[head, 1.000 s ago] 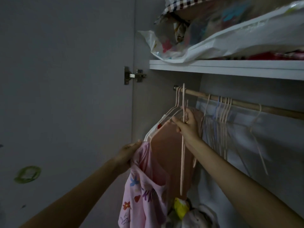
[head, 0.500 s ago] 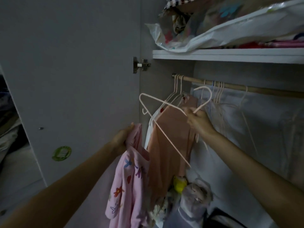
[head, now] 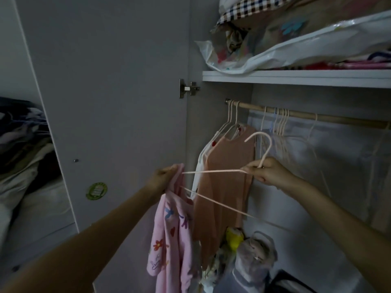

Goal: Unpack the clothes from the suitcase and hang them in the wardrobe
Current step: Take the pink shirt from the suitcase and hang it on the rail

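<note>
Head view: left hand (head: 163,178) grips a pink flower-printed garment (head: 171,235) hanging limp, long axis vertical. Right hand (head: 265,173) pinches a pale pink hanger (head: 211,171), hook up, its arm pointing left into the garment.

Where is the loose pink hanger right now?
Head view, centre: the pink hanger is off the rail, held by the right hand, its arm reaching the pink floral garment.

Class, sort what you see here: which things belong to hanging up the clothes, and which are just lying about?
In the job:
pink floral garment, gripped by the left hand
loose hanger, held by the right hand
wardrobe rail

Just lying about:
plastic bag on the shelf
green sticker on the door
</note>
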